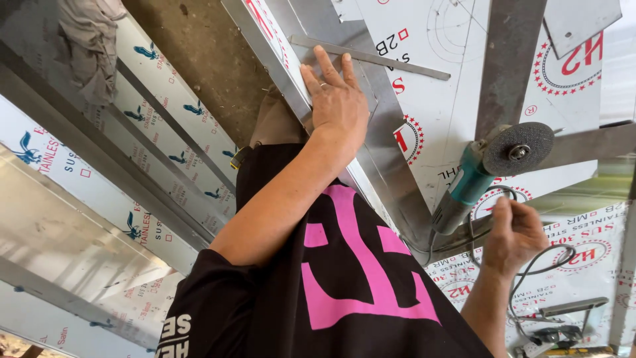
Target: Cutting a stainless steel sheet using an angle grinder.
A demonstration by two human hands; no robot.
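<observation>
My left hand (339, 106) lies flat, fingers spread, on a folded stainless steel piece (391, 166) that rests on film-covered steel sheet (450, 93). A ring shows on one finger. A thin flat metal strip (397, 63) lies just beyond the fingertips. My right hand (515, 232) is curled around the black cable (560, 252) of a teal angle grinder (472, 178). The grinder lies on the sheet just beyond that hand, its grey disc (518, 148) facing up. My black shirt with pink lettering fills the lower middle.
Long steel channels with printed protective film (165, 126) run diagonally on the left, with a grey rag (93, 46) on them. A bare concrete floor strip (205, 59) shows between. A dark steel bar (507, 59) crosses the sheet. Small tools (563, 325) lie bottom right.
</observation>
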